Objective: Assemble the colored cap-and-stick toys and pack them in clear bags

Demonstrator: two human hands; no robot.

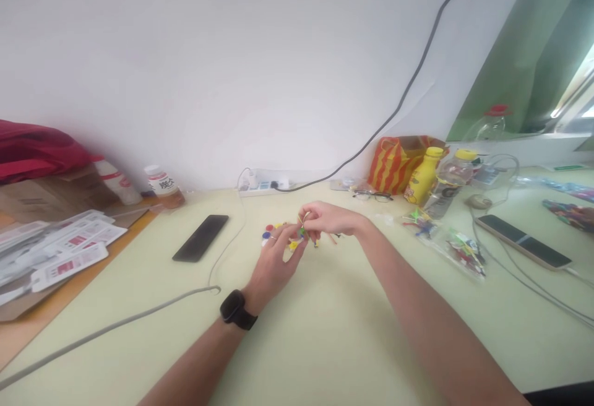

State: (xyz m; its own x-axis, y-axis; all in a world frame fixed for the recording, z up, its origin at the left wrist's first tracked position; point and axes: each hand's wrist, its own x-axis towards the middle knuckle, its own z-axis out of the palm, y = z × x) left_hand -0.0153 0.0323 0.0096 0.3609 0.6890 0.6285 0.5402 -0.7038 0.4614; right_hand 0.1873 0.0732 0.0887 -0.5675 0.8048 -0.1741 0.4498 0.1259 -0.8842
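My left hand [277, 254], with a black watch on its wrist and a ring on one finger, is closed on a small green piece [302, 231]. Bent over it from the right is my right hand [327, 216], its fingertips pinched on a thin yellowish strand [304, 218] just above that piece. Both hands meet over the middle of the table, and the fingers partly cover what they hold. Small round colourful pieces [268, 229], red, blue, white and yellow, lie behind and beside my left fingers. A few tiny bits lie by my right hand, too small to name.
A black phone [201, 238] lies left on the pale green table [297, 350]. Clear bags of colourful pieces [457, 246], bottles [424, 174], a striped bag [394, 161] and another phone [523, 242] are at right. Eyeglasses [372, 196] and a power strip [264, 186] stand near the wall; cables cross both sides.
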